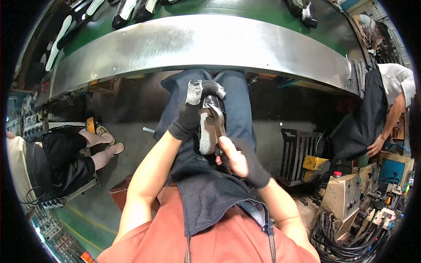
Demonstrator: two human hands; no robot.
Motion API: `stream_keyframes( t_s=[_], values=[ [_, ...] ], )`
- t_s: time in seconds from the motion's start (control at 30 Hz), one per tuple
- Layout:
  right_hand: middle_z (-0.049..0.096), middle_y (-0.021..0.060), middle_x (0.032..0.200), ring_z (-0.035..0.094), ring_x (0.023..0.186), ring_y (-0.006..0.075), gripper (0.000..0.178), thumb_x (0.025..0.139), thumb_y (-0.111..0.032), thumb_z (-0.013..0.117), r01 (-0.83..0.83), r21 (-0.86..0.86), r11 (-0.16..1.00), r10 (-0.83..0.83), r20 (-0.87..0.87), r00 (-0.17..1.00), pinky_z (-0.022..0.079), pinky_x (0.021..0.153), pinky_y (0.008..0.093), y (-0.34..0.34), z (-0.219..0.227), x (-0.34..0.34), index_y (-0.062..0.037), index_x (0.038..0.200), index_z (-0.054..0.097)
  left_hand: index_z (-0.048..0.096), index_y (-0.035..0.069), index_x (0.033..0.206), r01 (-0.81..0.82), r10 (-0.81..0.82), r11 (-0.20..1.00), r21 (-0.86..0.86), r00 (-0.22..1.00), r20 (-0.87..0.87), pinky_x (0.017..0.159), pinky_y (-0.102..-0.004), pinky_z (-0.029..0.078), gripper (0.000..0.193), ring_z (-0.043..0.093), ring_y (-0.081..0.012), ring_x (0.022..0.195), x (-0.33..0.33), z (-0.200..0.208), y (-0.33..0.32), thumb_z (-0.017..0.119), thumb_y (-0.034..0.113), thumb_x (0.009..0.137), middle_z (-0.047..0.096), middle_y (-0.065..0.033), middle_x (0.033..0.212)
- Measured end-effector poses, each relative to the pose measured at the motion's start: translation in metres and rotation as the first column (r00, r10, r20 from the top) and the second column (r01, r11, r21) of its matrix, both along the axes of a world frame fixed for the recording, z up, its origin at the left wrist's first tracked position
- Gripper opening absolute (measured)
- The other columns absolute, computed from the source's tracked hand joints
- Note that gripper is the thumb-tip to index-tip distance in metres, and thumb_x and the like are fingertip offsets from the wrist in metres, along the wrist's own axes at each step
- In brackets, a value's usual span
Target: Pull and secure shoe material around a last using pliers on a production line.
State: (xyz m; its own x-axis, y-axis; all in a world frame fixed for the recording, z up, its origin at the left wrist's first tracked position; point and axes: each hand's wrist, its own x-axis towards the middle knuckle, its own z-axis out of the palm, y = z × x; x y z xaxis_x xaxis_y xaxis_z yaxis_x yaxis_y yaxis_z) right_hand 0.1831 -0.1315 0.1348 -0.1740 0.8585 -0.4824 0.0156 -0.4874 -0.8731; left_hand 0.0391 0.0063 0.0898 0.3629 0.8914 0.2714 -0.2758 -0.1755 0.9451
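Note:
Over my lap I have a black shoe (207, 133), its pale grey underside turned up and shiny black upper material at the far end. My left hand (187, 111), in a black fingerless glove with silvery tape round some fingers, is wrapped round that far end. In my right hand (241, 162), also in a black glove with bare fingertips, is a long dark metal hand tool (220, 127) that looks like pincers. Its far end meets the shoe's edge near the black material; whether the jaws grip it is too small to tell. My hand partly covers the handles.
A metal-edged bench (197, 41) with a green top spans ahead, with several shoes (127, 11) on it. At left sits a person (57, 153); at right another person (372, 114) bends near a machine (344, 190) with cables. A slatted rack (298, 153) stands at right.

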Motion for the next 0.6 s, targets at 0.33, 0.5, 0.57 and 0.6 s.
stream_keyframes(
  t_s=[0.33,0.5,0.57,0.6],
  values=[
    [0.064,0.0185,0.093,0.062,0.083,0.0367,0.023,0.096,-0.018,0.055,-0.293,0.592,0.751,-0.014,0.458,0.889,0.049,0.073,0.0410,-0.042,-0.045,-0.008,-0.0020,0.111,0.063,0.063,0.000,0.080,0.148,-0.150,0.981,-0.125,0.989,-0.007,0.094,-0.0355,0.042,0.082,0.059,-0.0247,0.097,-0.019,0.024,-0.020,0.016,0.064,0.099,0.063,-0.0119,0.092],
    [0.065,0.0140,0.097,0.062,0.086,0.0295,0.034,0.102,-0.031,0.046,-0.183,0.438,0.880,0.084,0.235,0.968,0.047,0.076,0.0384,-0.044,-0.021,0.004,-0.0017,0.112,0.060,0.060,0.001,0.080,0.012,-0.007,0.963,-0.268,1.000,0.019,0.091,-0.0345,0.042,0.085,0.057,-0.0229,0.091,-0.023,0.027,-0.035,0.010,0.068,0.097,0.062,-0.0103,0.089],
    [0.061,0.0102,0.088,0.057,0.076,0.0230,0.036,0.103,-0.033,0.044,-0.162,0.160,0.974,0.151,0.080,0.985,0.044,0.069,0.0342,-0.036,-0.024,0.009,-0.0008,0.098,0.058,0.061,0.002,0.085,-0.039,0.027,0.958,-0.285,0.998,-0.049,0.087,-0.0298,0.042,0.082,0.057,-0.0182,0.089,-0.026,0.013,-0.026,0.014,0.068,0.097,0.062,-0.0072,0.090],
    [0.055,0.0057,0.076,0.050,0.068,0.0172,0.040,0.104,-0.034,0.044,-0.134,0.179,0.975,0.127,0.050,0.991,0.041,0.064,0.0317,-0.032,-0.026,0.006,-0.0002,0.084,0.052,0.061,0.003,0.086,-0.036,0.020,0.941,-0.337,0.998,-0.052,0.086,-0.0286,0.043,0.079,0.056,-0.0164,0.088,-0.026,0.010,-0.023,0.016,0.066,0.098,0.062,-0.0060,0.090]
  ],
)
